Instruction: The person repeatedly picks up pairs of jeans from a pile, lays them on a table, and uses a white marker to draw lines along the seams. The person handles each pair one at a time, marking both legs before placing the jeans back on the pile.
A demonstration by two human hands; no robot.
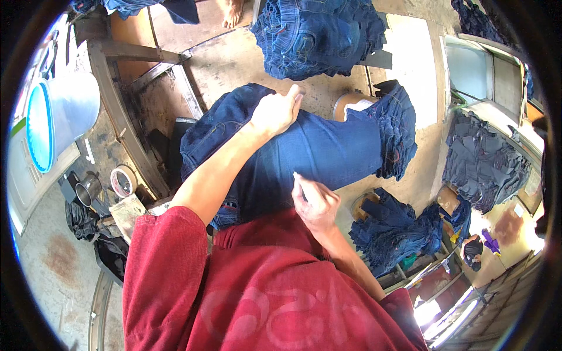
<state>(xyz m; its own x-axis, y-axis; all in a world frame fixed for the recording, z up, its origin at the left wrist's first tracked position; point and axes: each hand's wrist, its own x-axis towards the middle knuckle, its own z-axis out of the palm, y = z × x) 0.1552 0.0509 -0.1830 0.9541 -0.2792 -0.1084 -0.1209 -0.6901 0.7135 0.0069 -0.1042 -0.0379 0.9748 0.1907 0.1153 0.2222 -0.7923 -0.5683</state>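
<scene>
A pair of dark blue jeans [328, 149] lies across my lap, one end reaching right toward a bunch of stacked jeans [398, 128]. My left hand [277, 111] is over the far side of the jeans, its fingers closed together. Whatever it may pinch does not show. Close to my body, my right hand [317, 205] is above the near side of the jeans, its fingers curled and the thumb and index pressed together. A pale speck shows at its fingertip, too small to name.
Ahead is a large pile of jeans [316, 35]; to the right lie more jeans [398, 231] and dark grey garments [483, 161]. At left are a white tub with a blue rim [41, 126], a tape roll [123, 181] and a metal cup [89, 190]. A bare foot [232, 13] shows ahead.
</scene>
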